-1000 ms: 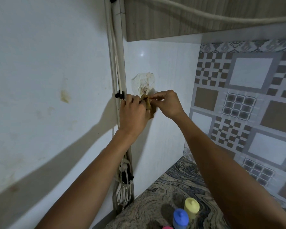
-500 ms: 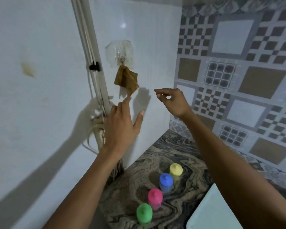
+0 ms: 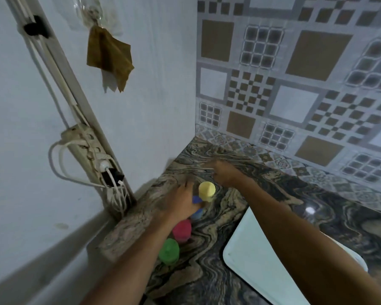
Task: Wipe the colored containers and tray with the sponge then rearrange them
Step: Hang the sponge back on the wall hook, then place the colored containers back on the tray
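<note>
Four lidded plastic containers (yellow, blue, pink, green) and one pale tray sit on the marbled surface; left hand and right hand, dropped from the one hanging brown sponge, hover there, each grip blurred, indeterminate.

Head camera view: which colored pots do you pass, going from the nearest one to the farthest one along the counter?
Green pot → pink pot → blue pot → yellow pot.

Left hand over blue container, blurred.
</note>
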